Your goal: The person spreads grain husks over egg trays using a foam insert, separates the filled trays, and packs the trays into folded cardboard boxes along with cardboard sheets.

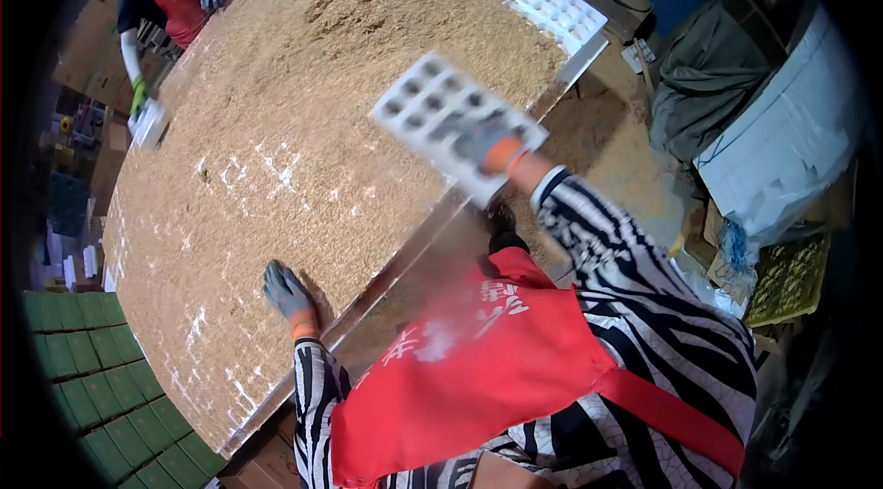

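a broad, edged surface (pixel 582 63) is spread with loose tan flakes (pixel 276 75), uneven and thin enough for white patches (pixel 283 172) to show. white celled trays (pixel 563 18) lie along its far right end.

"What colour are our left glove (pixel 281 285) and right glove (pixel 486 141)?"
"Those 2 are grey, with orange cuffs (pixel 303 322)."
"And our sleeves (pixel 607 236)?"
"Zebra-striped in black and white; our apron (pixel 469 388) is red with white lettering (pixel 501 291)."
"The foam tray (pixel 432 141)?"
"White, its hollows (pixel 432 103) grey. We also see tan husks (pixel 322 139) and green boxes (pixel 110 388)."
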A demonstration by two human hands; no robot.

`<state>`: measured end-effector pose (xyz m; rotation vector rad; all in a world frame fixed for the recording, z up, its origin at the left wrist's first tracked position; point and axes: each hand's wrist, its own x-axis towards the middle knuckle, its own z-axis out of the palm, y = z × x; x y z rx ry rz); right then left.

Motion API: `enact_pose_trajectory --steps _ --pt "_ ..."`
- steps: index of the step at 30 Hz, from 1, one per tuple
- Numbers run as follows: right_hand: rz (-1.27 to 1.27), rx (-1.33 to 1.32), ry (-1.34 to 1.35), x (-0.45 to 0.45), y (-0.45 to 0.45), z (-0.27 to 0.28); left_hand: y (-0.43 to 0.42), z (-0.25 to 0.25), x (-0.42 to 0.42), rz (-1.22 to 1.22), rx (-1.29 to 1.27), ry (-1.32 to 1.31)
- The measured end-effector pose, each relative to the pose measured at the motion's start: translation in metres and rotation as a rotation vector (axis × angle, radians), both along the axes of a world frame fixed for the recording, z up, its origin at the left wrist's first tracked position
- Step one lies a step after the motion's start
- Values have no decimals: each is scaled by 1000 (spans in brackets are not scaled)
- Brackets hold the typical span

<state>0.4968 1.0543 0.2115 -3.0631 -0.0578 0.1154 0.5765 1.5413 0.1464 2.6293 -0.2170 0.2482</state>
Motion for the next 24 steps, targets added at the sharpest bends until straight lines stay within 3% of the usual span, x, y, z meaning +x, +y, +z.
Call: enact_pose_trajectory --steps 1,3,4,9,11,13,15,16,17,18,21,24 --pt "-235 333 -90 -1 -40 11 -19 5 1 32 -3 0" --pt "-461 410 -10 3 -109 22 -61 2 5 -64 33 -90" --pt "-446 330 -137 12 -155 -2 -91 2 7 -110 29 -77" --pt "-722 320 -253 54 -219 28 -239 -2 3 -173 88 -48" --pt "-515 368 -159 74 -193 30 -280 -9 1 -36 85 -138" --pt "-31 100 191 98 -138 48 -294 -5 6 34 171 -70" --pt "336 153 417 120 -82 62 -306 5 4 61 210 -24" --pt "333 356 264 128 -56 41 -306 4 2 57 202 -26" --pt "549 386 -96 139 -39 13 -306 4 1 51 196 -35" --pt "586 208 106 153 -31 22 -307 6 2 48 160 -34" --pt "350 142 243 196 -49 32 -310 7 3 40 157 -40" --pt "91 370 179 209 -103 44 -314 9 2 49 170 -57"
